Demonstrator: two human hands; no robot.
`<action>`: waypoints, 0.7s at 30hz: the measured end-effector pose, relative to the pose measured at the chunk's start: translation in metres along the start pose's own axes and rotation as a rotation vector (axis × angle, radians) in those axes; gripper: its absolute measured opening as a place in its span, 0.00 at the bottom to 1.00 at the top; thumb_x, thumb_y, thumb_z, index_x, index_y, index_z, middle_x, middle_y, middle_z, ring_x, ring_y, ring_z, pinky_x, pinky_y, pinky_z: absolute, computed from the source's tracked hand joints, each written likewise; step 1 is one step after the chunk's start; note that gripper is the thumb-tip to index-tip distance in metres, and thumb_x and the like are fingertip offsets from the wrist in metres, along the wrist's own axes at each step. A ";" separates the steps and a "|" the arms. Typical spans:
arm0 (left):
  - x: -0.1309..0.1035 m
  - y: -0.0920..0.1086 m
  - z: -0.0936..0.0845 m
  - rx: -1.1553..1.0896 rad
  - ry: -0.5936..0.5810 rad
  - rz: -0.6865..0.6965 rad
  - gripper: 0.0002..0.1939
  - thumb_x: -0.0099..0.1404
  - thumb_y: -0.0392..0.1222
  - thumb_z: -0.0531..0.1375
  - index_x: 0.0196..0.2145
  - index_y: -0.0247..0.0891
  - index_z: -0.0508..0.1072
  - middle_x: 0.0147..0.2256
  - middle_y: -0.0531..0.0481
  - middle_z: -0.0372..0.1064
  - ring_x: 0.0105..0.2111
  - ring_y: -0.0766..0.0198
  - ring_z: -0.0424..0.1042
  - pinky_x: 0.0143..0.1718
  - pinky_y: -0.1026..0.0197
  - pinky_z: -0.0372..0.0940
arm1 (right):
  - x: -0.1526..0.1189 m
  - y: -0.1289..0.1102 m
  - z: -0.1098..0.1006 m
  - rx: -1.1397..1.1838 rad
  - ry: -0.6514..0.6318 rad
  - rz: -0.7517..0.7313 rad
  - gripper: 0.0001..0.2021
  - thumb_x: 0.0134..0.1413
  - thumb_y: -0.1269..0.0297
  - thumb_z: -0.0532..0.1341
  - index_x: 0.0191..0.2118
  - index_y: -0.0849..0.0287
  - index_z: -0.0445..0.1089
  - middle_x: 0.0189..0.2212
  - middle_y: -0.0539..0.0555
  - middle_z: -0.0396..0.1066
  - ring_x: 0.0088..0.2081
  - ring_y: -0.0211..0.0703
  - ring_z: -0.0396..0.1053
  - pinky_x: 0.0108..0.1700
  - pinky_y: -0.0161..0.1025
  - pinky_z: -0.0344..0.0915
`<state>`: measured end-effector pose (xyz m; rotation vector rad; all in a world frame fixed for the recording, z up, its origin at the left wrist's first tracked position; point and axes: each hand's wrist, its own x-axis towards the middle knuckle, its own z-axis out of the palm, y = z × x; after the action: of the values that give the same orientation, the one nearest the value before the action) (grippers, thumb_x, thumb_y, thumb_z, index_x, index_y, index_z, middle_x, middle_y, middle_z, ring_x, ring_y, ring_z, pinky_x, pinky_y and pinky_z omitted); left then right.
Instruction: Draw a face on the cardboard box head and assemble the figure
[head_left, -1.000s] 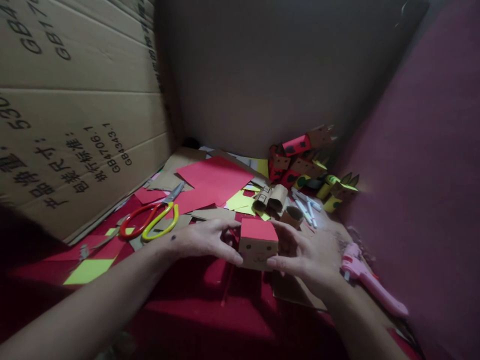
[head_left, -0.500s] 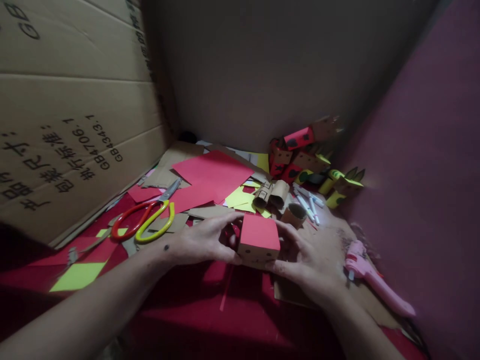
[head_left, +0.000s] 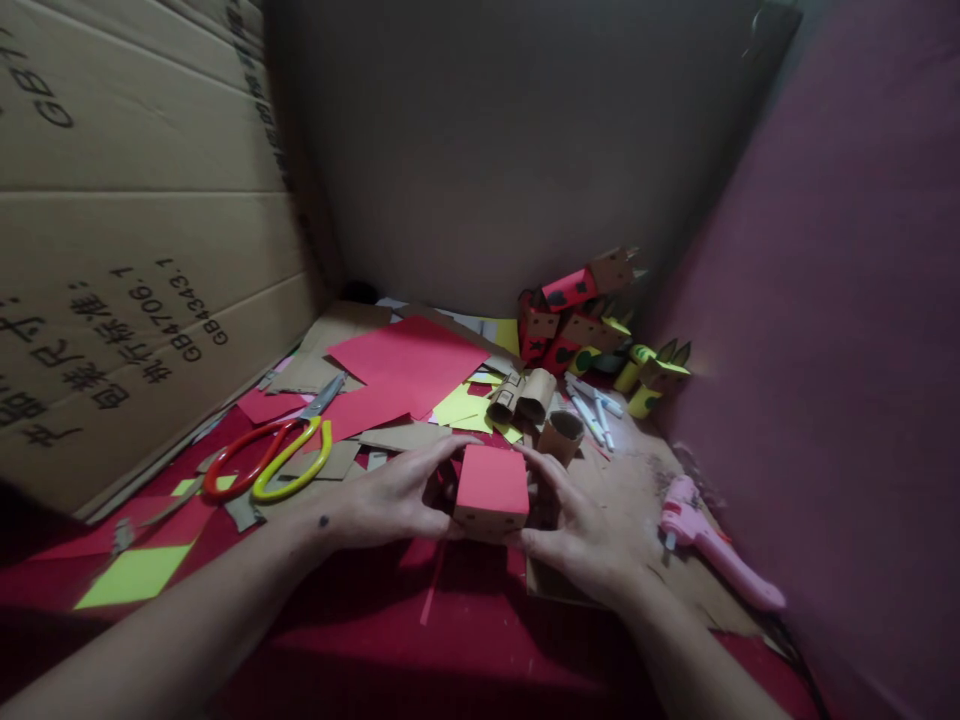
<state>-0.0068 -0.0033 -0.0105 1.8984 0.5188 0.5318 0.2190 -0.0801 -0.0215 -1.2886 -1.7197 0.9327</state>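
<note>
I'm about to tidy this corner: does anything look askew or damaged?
Two things, mildly. At the back, one red-bodied figure lies tilted on top of other figures. Beside the scissors, a cardboard scrap looks ragged, as if torn. The red-topped box between the left hand and right hand shows no obvious damage.

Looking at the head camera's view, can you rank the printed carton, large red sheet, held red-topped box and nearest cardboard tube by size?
Largest to smallest:
Printed carton
Large red sheet
Red-topped box
Nearest cardboard tube
The box is nearer the camera, so true sizes are unsure.
</note>
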 end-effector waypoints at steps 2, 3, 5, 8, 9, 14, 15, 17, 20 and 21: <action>0.000 -0.001 0.000 0.018 0.003 0.004 0.36 0.59 0.42 0.67 0.62 0.42 0.59 0.60 0.37 0.63 0.58 0.47 0.66 0.56 0.46 0.63 | 0.000 0.000 0.000 0.018 -0.022 0.019 0.39 0.46 0.74 0.67 0.65 0.52 0.56 0.60 0.61 0.62 0.62 0.55 0.61 0.62 0.56 0.61; 0.000 -0.002 0.000 0.033 0.003 0.005 0.36 0.59 0.42 0.67 0.62 0.42 0.59 0.60 0.38 0.63 0.58 0.48 0.66 0.57 0.46 0.63 | 0.000 0.001 0.001 0.016 -0.022 0.024 0.39 0.46 0.73 0.66 0.65 0.53 0.55 0.61 0.61 0.61 0.63 0.55 0.60 0.63 0.56 0.61; 0.000 -0.004 0.000 0.059 -0.002 0.006 0.33 0.60 0.42 0.66 0.60 0.42 0.61 0.57 0.39 0.65 0.57 0.49 0.66 0.56 0.47 0.63 | -0.001 0.003 0.003 -0.009 -0.009 0.010 0.39 0.47 0.72 0.66 0.65 0.55 0.54 0.62 0.62 0.59 0.64 0.55 0.58 0.64 0.56 0.59; 0.002 -0.004 0.000 0.054 -0.019 -0.004 0.30 0.61 0.42 0.66 0.59 0.43 0.62 0.55 0.42 0.67 0.55 0.51 0.68 0.55 0.50 0.64 | -0.005 0.004 0.002 -0.085 -0.008 -0.051 0.39 0.48 0.72 0.63 0.67 0.56 0.51 0.61 0.63 0.59 0.63 0.56 0.60 0.64 0.56 0.59; 0.002 -0.004 0.000 0.047 -0.023 -0.016 0.30 0.61 0.42 0.66 0.59 0.43 0.62 0.55 0.43 0.68 0.55 0.51 0.68 0.55 0.50 0.64 | -0.007 0.003 0.001 -0.120 -0.006 -0.075 0.39 0.49 0.72 0.62 0.67 0.57 0.50 0.60 0.64 0.60 0.62 0.55 0.60 0.63 0.56 0.60; 0.004 -0.004 -0.005 0.038 0.118 -0.109 0.33 0.56 0.41 0.69 0.58 0.44 0.65 0.50 0.44 0.71 0.49 0.49 0.71 0.46 0.54 0.68 | -0.020 -0.006 -0.008 -0.185 0.238 -0.249 0.23 0.54 0.76 0.55 0.56 0.55 0.67 0.49 0.58 0.70 0.47 0.46 0.72 0.48 0.45 0.72; 0.005 -0.005 -0.007 0.007 0.163 -0.151 0.34 0.55 0.40 0.69 0.58 0.44 0.65 0.48 0.45 0.72 0.47 0.50 0.72 0.43 0.56 0.68 | -0.022 -0.008 -0.009 -0.174 0.327 -0.284 0.19 0.55 0.77 0.54 0.50 0.54 0.70 0.44 0.56 0.72 0.43 0.44 0.73 0.43 0.42 0.73; 0.006 -0.009 -0.009 -0.129 0.240 -0.221 0.34 0.54 0.39 0.69 0.58 0.44 0.64 0.45 0.46 0.73 0.42 0.53 0.73 0.38 0.59 0.67 | -0.026 -0.009 -0.011 -0.156 0.488 -0.335 0.15 0.56 0.77 0.54 0.41 0.53 0.73 0.34 0.52 0.74 0.36 0.41 0.73 0.37 0.38 0.72; 0.012 -0.012 -0.009 -0.432 0.312 -0.222 0.27 0.56 0.43 0.66 0.53 0.40 0.68 0.38 0.47 0.73 0.32 0.61 0.71 0.29 0.63 0.65 | -0.036 -0.007 -0.010 -0.142 0.595 -0.360 0.14 0.57 0.77 0.55 0.39 0.52 0.73 0.28 0.48 0.74 0.29 0.39 0.72 0.32 0.35 0.71; 0.015 -0.013 -0.009 -0.503 0.323 -0.212 0.24 0.56 0.45 0.65 0.49 0.38 0.70 0.35 0.47 0.72 0.28 0.63 0.69 0.27 0.63 0.64 | -0.040 -0.005 -0.008 -0.141 0.594 -0.362 0.14 0.56 0.77 0.56 0.39 0.51 0.73 0.28 0.48 0.74 0.28 0.38 0.73 0.32 0.35 0.71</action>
<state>-0.0016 0.0163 -0.0172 1.2692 0.7104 0.7536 0.2315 -0.1190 -0.0193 -1.1374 -1.4798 0.1890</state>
